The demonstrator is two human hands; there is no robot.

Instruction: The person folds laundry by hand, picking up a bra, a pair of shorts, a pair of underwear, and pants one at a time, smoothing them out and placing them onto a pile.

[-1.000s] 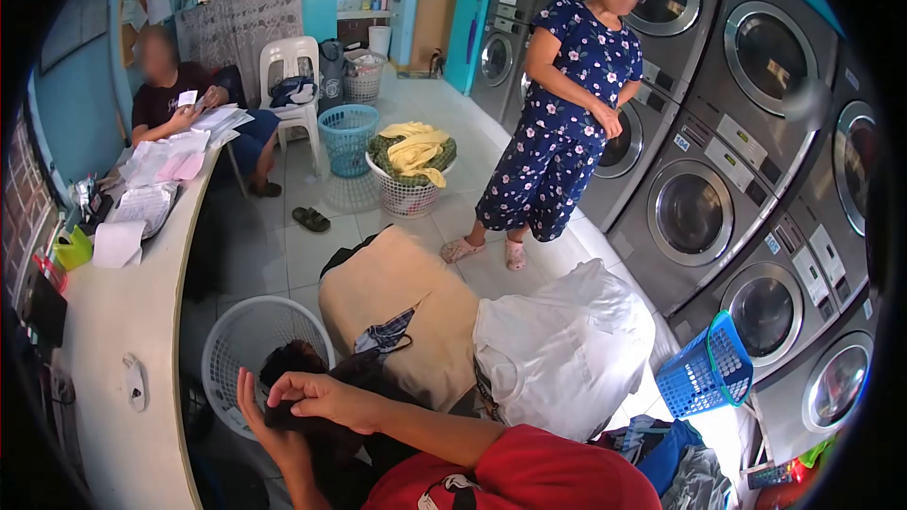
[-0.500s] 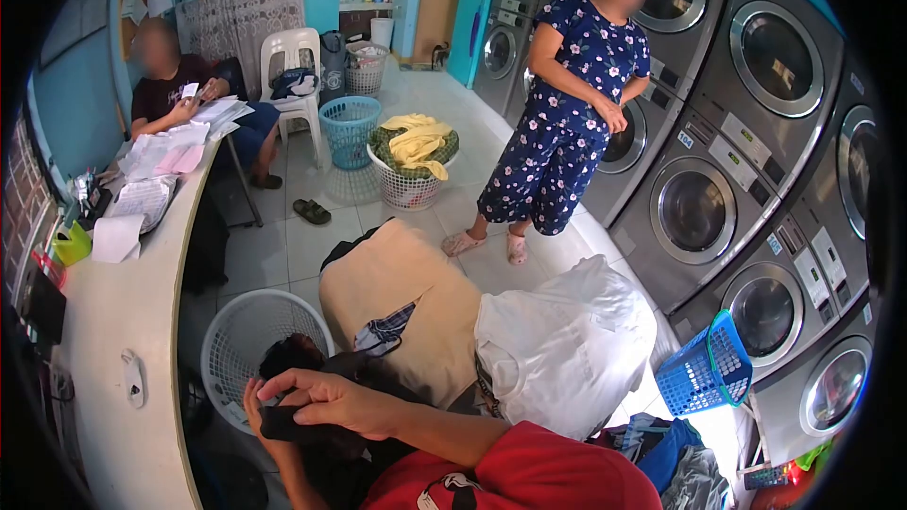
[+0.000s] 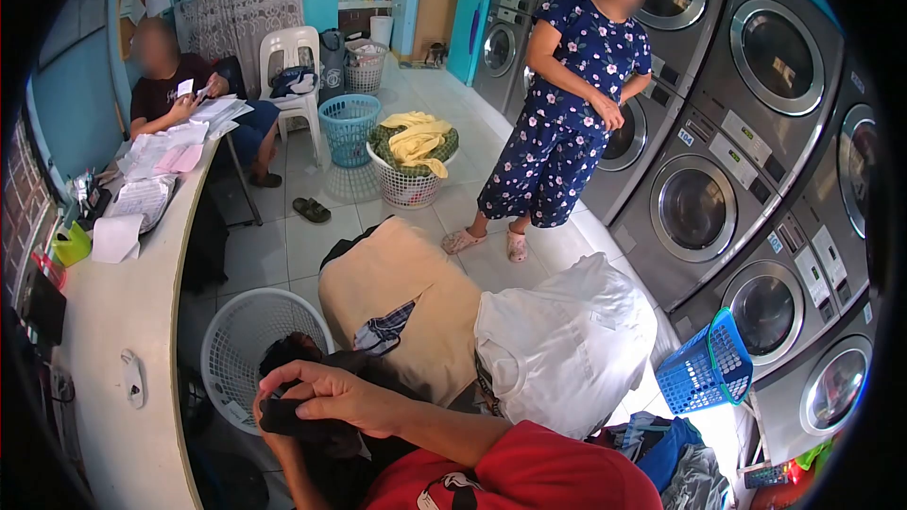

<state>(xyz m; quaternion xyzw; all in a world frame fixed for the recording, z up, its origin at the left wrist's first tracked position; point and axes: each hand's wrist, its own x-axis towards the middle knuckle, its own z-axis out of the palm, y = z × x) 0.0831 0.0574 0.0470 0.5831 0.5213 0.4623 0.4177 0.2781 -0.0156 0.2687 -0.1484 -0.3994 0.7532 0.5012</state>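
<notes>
Low in the head view, my right hand [image 3: 351,401] reaches across from the right, its thumb and forefinger pinching a bunched black cloth [image 3: 307,421]. Below and to the left, my left hand [image 3: 280,446] grips the same cloth from beneath, its fingers partly hidden. More dark clothing [image 3: 331,467] lies under my hands against my lap. Just beyond them stands a white laundry basket [image 3: 222,345] with a few dark pieces inside. A pile covered by cream fabric [image 3: 406,283] lies ahead, with a white shirt [image 3: 567,340] spread beside it.
A long counter [image 3: 123,312] with papers runs along the left, where a person [image 3: 161,85] sits. Another person [image 3: 576,104] stands ahead beside stacked machines [image 3: 694,208]. Around the floor are a full white basket [image 3: 411,191], a light-blue basket [image 3: 350,137] and a tilted blue basket [image 3: 704,373].
My left fingers have shifted slightly and wrap closer around the black cloth, while my right hand has moved a little to the left. The seated person's hands have shifted slightly.
</notes>
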